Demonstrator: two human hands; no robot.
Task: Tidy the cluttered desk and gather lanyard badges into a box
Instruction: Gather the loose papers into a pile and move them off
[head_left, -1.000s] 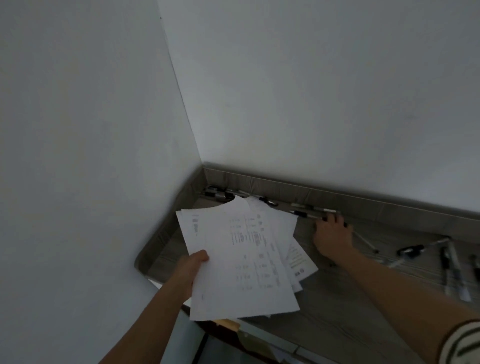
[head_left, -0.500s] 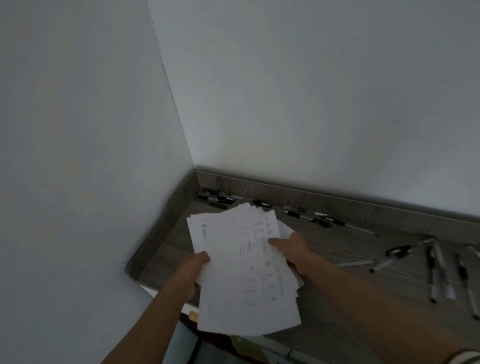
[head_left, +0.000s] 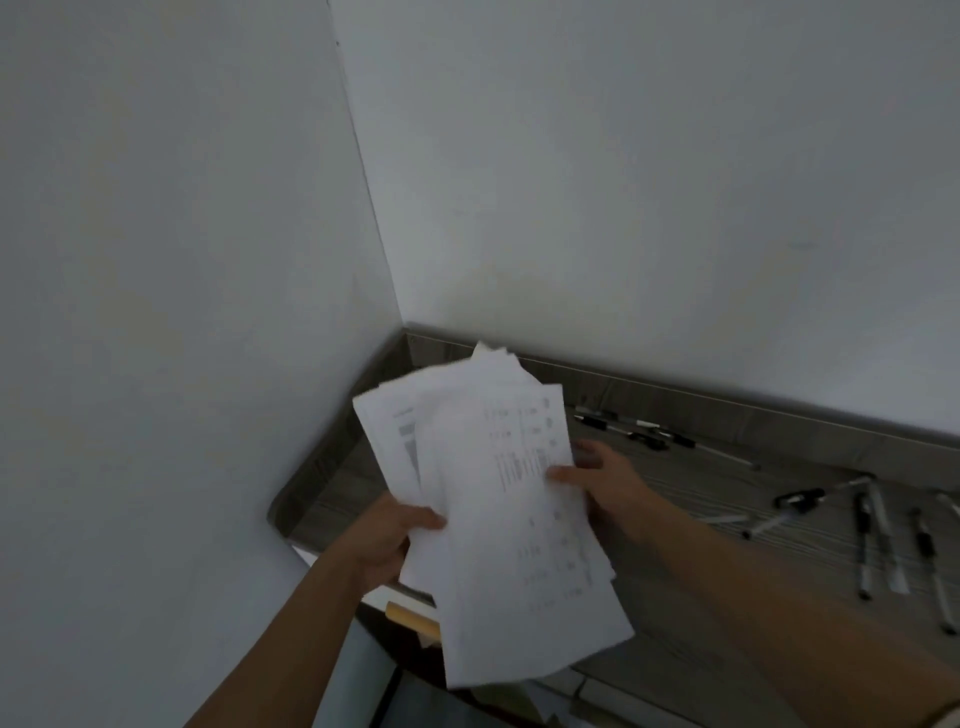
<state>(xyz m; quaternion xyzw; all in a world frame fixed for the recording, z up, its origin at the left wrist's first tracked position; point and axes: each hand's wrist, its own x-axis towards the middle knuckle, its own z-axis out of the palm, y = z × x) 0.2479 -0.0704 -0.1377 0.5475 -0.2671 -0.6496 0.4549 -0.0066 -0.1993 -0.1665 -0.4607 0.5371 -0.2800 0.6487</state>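
While both hands hold it, the stack of papers (head_left: 498, 514) hangs in the air over the near left part of the desk (head_left: 727, 561), close to the corner where two white walls meet. The sheets are messy and fanned out, with small printed marks on the top one, and they look a little blurry. The left hand (head_left: 387, 540) grips the left edge of the stack, with the thumb on top and the other fingers tucked under the sheets. The right hand (head_left: 605, 486) holds the right edge, with its thumb pressed on the top sheet and its fingers behind the paper. Farther back, a row of black and white pens (head_left: 639, 431) lies along the low back edge of the desk. On the right, more pens (head_left: 878, 540) lie scattered on the grey wood top, well apart from the papers. Below the stack, at the near edge of the desk, a small tan thing (head_left: 410, 618) pokes out, too dark to tell what it is.
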